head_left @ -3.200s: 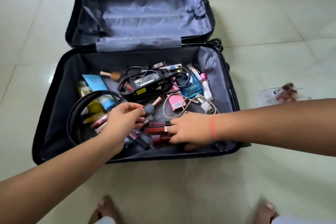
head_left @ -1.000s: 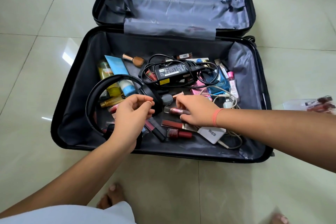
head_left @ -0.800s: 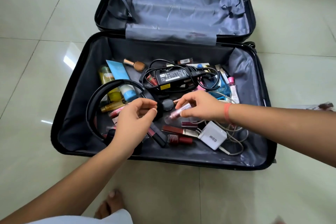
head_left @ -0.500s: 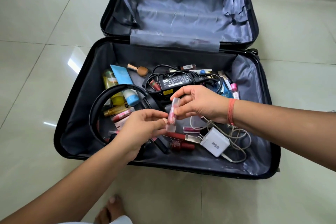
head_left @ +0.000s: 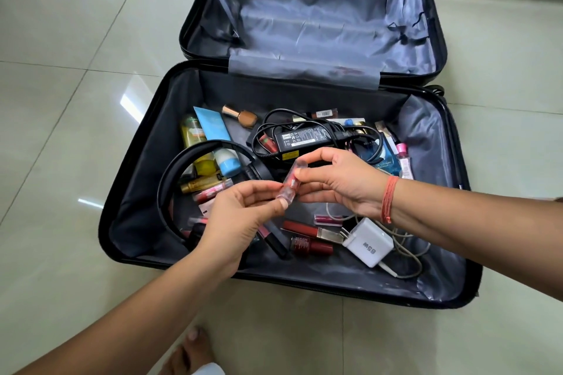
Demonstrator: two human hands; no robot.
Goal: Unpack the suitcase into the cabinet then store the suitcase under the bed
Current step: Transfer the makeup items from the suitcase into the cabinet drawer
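Plainly, the tiled floor (head_left: 61,106) carries everything here, and the suitcase (head_left: 137,198) lies flat on it with its lid (head_left: 304,18) thrown back. The lid half shows only its grey lining; the near half holds a loose scatter of things. The cabinet is not in view.

Largest among the contents are the black headphones (head_left: 182,158), curving along the left side over some tubes and bottles. Behind them sits a black power adapter (head_left: 301,138) with its cable looped around it. A white charger (head_left: 367,242) lies near the front right on a tangle of pale cord. Just beside it are two dark red bottles (head_left: 310,248).

Smallest is the thing in hand, a short clear lip gloss tube (head_left: 289,183) with pink inside. It is held tilted above the middle of the near half, clear of the clutter. The grip of the right hand (head_left: 341,179) pinches its upper part between thumb and fingertips. The grip of the left hand (head_left: 234,222) pinches its lower end.

The tube looks light, stiff and smooth, probably hard plastic, so it could slip from a loose pinch. Taking it around the middle of the barrel, rather than by the cap, seems the safer hold. Several such small pieces would likely carry together in one closed palm.
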